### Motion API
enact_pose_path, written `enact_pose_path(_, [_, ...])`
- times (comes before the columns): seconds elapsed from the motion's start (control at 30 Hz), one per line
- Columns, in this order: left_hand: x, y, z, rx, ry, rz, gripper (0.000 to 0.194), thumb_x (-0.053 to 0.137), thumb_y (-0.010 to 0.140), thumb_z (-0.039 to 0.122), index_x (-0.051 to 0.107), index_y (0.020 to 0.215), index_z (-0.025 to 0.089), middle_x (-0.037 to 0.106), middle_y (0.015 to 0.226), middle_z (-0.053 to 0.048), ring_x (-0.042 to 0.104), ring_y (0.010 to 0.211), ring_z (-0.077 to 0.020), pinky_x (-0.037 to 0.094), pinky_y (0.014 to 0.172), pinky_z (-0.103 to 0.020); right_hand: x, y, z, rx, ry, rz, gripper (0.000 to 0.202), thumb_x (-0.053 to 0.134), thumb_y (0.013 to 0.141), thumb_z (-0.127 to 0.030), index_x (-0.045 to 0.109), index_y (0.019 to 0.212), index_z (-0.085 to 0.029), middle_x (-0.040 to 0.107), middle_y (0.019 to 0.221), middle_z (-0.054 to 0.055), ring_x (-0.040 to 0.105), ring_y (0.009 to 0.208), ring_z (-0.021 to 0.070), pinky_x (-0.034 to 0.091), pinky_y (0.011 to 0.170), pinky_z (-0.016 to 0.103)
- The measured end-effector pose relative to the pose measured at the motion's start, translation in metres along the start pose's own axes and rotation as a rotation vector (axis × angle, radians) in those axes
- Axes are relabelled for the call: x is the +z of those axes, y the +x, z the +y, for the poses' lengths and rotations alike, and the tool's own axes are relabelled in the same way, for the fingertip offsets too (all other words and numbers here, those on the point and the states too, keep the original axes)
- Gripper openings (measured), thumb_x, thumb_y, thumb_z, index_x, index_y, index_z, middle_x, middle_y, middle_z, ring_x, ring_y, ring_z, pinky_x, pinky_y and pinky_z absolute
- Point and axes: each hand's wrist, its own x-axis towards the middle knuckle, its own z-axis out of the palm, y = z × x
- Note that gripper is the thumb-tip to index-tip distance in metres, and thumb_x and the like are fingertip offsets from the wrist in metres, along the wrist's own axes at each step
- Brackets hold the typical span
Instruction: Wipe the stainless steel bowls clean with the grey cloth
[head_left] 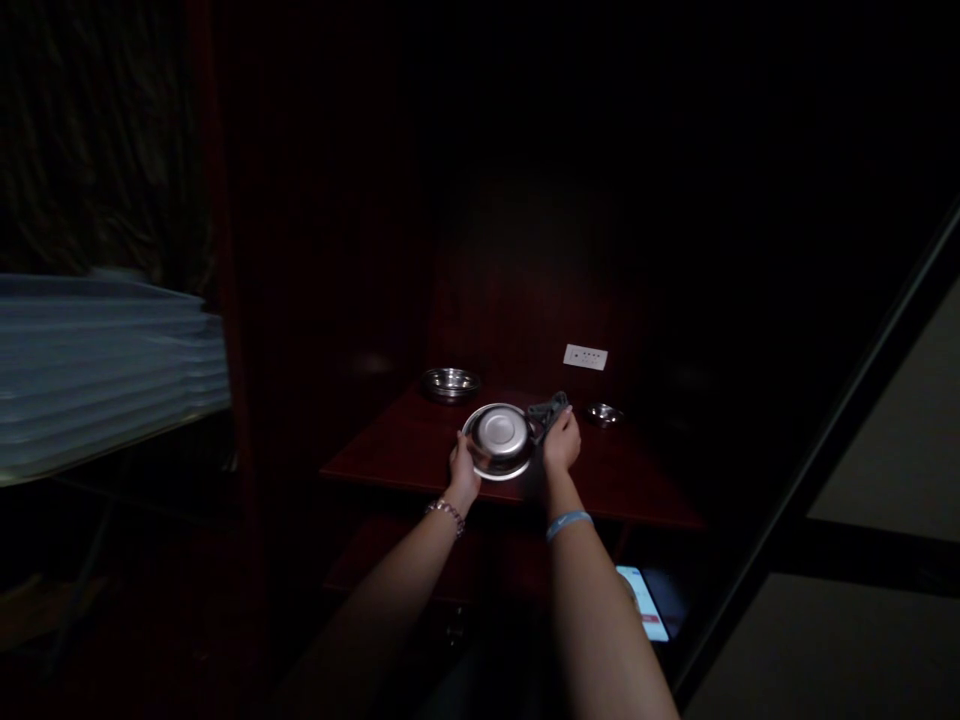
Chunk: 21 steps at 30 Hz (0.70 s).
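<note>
Just below the frame's centre, the left hand point(465, 472) grips the rim of a metal bowl point(499, 432), base facing the camera; the right hand point(562, 443) holds a grey cloth point(547, 410) at its right edge, over the red worktop point(390, 450)

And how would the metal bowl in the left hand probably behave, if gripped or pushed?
The metal bowl is likely stiff: its rim looks unbent in the left hand. Its shiny, smooth surface may be slippery. The thin-looking rim suggests it is light for its size.
</note>
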Motion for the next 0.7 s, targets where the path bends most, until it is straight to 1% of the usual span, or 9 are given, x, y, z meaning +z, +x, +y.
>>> enact_pose_path(0.03, [0.000,0.000,-0.001,0.002,0.010,-0.017,0.029,0.053,0.099,0.037,0.066,0.082,0.017,0.069,0.074,-0.005,0.065,0.063,-0.0141,0.055,0.063,-0.025,0.002,-0.003,-0.001,-0.040,0.002,-0.031,0.061,0.020,0.104,-0.044,0.067,0.128,-0.013,0.069,0.124,0.019,0.065,0.113,0.0289,0.046,0.096,0.038])
enact_pose_path(0.1, [-0.001,0.001,-0.002,0.005,0.042,-0.042,0.029,0.054,0.098,0.038,0.066,0.082,0.017,0.071,0.078,-0.007,0.066,0.069,-0.0161,0.056,0.067,-0.027,0.007,-0.009,-0.003,-0.194,-0.023,-0.159,0.056,0.025,0.104,-0.043,0.068,0.125,-0.015,0.068,0.127,0.016,0.061,0.119,0.0268,0.044,0.102,0.037])
enact_pose_path(0.2, [-0.003,0.003,-0.002,0.025,0.075,-0.040,0.031,0.051,0.099,0.039,0.067,0.086,0.017,0.072,0.083,-0.009,0.068,0.077,-0.0189,0.056,0.074,-0.030,0.016,-0.017,-0.005,-0.396,-0.047,-0.369,0.053,0.025,0.105,-0.039,0.060,0.138,-0.018,0.061,0.140,0.010,0.054,0.131,0.0216,0.038,0.112,0.034])
enact_pose_path(0.27, [-0.004,0.004,-0.002,0.037,0.095,-0.013,0.032,0.048,0.099,0.040,0.067,0.088,0.016,0.072,0.084,-0.011,0.070,0.082,-0.0210,0.056,0.078,-0.033,0.020,-0.020,-0.006,-0.484,-0.067,-0.443,0.054,0.023,0.105,-0.037,0.050,0.148,-0.017,0.051,0.152,0.009,0.045,0.141,0.0190,0.031,0.118,0.033])
enact_pose_path(0.37, [-0.003,0.004,-0.003,0.032,0.138,0.002,0.033,0.049,0.099,0.043,0.066,0.089,0.016,0.071,0.081,-0.011,0.070,0.082,-0.0228,0.056,0.078,-0.035,0.023,-0.022,-0.005,-0.560,-0.146,-0.465,0.056,0.025,0.105,-0.037,0.040,0.154,-0.014,0.038,0.160,0.010,0.031,0.150,0.0196,0.024,0.123,0.037])
enact_pose_path(0.43, [-0.003,0.002,-0.004,0.019,0.172,-0.034,0.033,0.051,0.098,0.044,0.066,0.089,0.016,0.070,0.080,-0.011,0.070,0.079,-0.0228,0.056,0.076,-0.034,0.022,-0.023,-0.003,-0.602,-0.203,-0.469,0.056,0.027,0.104,-0.037,0.038,0.155,-0.015,0.035,0.162,0.011,0.026,0.153,0.0216,0.023,0.124,0.042])
enact_pose_path(0.53, [-0.003,-0.001,-0.006,-0.001,0.228,-0.089,0.032,0.054,0.096,0.046,0.067,0.092,0.016,0.071,0.082,-0.011,0.070,0.078,-0.0223,0.056,0.075,-0.034,0.018,-0.023,-0.002,-0.651,-0.265,-0.482,0.056,0.028,0.104,-0.036,0.035,0.157,-0.017,0.032,0.163,0.012,0.021,0.154,0.0234,0.021,0.123,0.047])
enact_pose_path(0.7, [-0.003,-0.004,-0.006,0.016,0.223,-0.167,0.031,0.059,0.094,0.045,0.069,0.094,0.016,0.073,0.087,-0.012,0.071,0.080,-0.0228,0.056,0.075,-0.034,0.016,-0.029,-0.011,-0.780,-0.315,-0.511,0.055,0.030,0.105,-0.037,0.035,0.157,-0.018,0.029,0.165,0.009,0.019,0.155,0.0229,0.016,0.125,0.047])
